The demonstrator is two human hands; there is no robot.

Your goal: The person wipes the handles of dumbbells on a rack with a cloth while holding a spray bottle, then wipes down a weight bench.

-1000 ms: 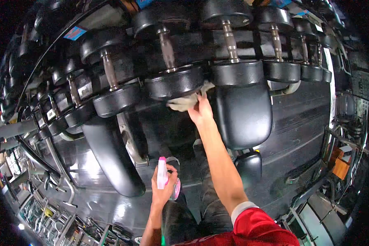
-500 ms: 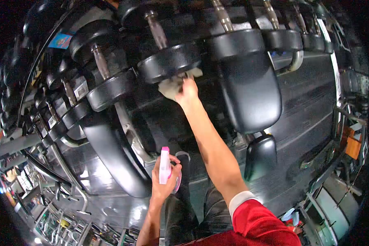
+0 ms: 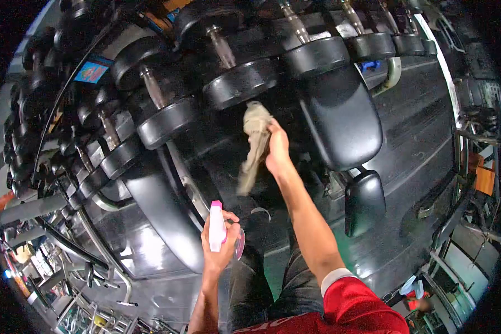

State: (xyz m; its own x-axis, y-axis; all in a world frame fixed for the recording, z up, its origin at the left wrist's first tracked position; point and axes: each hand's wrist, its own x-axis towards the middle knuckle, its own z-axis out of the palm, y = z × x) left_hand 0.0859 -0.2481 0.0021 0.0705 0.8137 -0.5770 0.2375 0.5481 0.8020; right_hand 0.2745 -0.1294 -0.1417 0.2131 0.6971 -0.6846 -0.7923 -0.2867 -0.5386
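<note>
My left hand [image 3: 220, 245] is wrapped round a spray bottle [image 3: 216, 227] with a white and pink trigger head; its body is mostly hidden behind my fingers. In my right hand [image 3: 278, 146] hangs a beige cloth [image 3: 256, 131], bunched at the top with a blurred end trailing down. Just above the cloth is the end of a large black dumbbell [image 3: 240, 83] with a metal handle, apart from it by a small gap. Another black dumbbell [image 3: 167, 119] lies to its left, and one more [image 3: 317, 55] to its right.
A black padded bench [image 3: 342, 122] stands to the right of my right hand, with a smaller pad [image 3: 365, 203] below it. To the left, another bench pad [image 3: 164, 217] reaches close to my left hand. Dark flooring [image 3: 412, 156] extends at the right.
My right hand has drawn the cloth back from the dumbbell's end, and the cloth now hangs lengthwise. My left hand still holds the spray bottle, and the view has shifted slightly.
</note>
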